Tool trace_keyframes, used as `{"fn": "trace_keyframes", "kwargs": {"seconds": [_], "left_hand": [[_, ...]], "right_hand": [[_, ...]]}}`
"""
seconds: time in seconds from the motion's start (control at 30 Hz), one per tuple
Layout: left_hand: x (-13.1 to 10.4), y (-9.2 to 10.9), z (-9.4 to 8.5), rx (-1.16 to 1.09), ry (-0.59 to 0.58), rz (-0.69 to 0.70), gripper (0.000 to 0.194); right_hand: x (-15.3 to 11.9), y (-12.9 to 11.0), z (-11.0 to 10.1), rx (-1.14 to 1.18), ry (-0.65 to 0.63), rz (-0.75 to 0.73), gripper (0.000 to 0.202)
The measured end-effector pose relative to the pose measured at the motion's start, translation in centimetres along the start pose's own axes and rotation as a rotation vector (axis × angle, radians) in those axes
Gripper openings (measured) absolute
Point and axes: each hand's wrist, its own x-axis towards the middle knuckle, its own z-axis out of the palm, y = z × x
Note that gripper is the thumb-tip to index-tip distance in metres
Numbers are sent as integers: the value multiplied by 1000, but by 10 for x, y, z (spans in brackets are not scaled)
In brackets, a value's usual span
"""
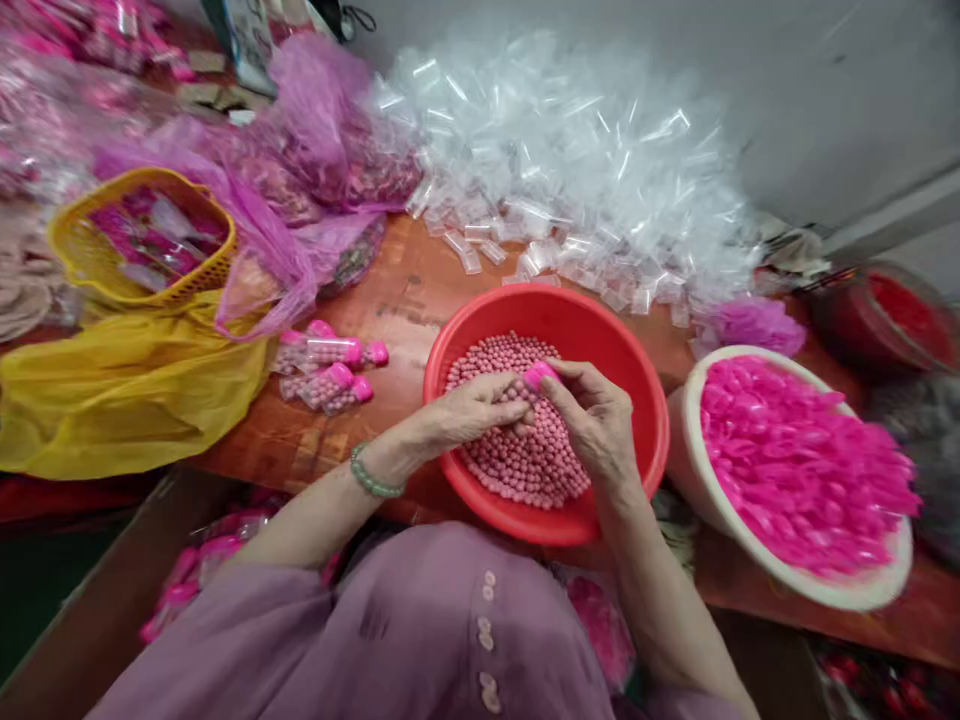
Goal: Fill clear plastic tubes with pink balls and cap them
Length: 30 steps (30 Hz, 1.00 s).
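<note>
Orange-brown tabletop (397,290): heap of clear plastic tubes (570,170) at 12–1 o'c. from rd. red plastic basin (592,335), rd. white plastic tub (691,468) of glossy hot-pink plastic pcs (802,470) at 3–4, bead-filled clear tubes w/ pink caps (330,350) lying at 9. L. hand (480,408) & R. hand (598,412) meet over basin's ctr.: L. thumb & fingers pinch body of a small clear plastic tube (523,388), R. thumb & index fingertips pinch its bright-pink cap (539,374). Loose rd. pink beads (529,460) in basin below.

Fingers (511,411) partly hide the pink-capped tube (539,375).
</note>
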Motion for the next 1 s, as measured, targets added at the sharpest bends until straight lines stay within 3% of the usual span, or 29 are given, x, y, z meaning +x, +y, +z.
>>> {"fn": "trace_keyframes", "kwargs": {"seconds": [0.4, 0.63, 0.87, 1.0], "left_hand": [[4, 0, 0, -3, -25, 26, 28], [2, -1, -1, -35, -20, 47, 35], [2, -8, 1, -268, 28, -11, 43], [2, -10, 2, -348, 48, 16, 41]], "right_hand": [[0, -3, 8, 13, 61, -42, 15], [-2, 4, -2, -331, -21, -266, 18], [-2, 3, -1, -735, -151, -645, 75], [-1, 3, 2, -824, -142, -713, 83]]}}
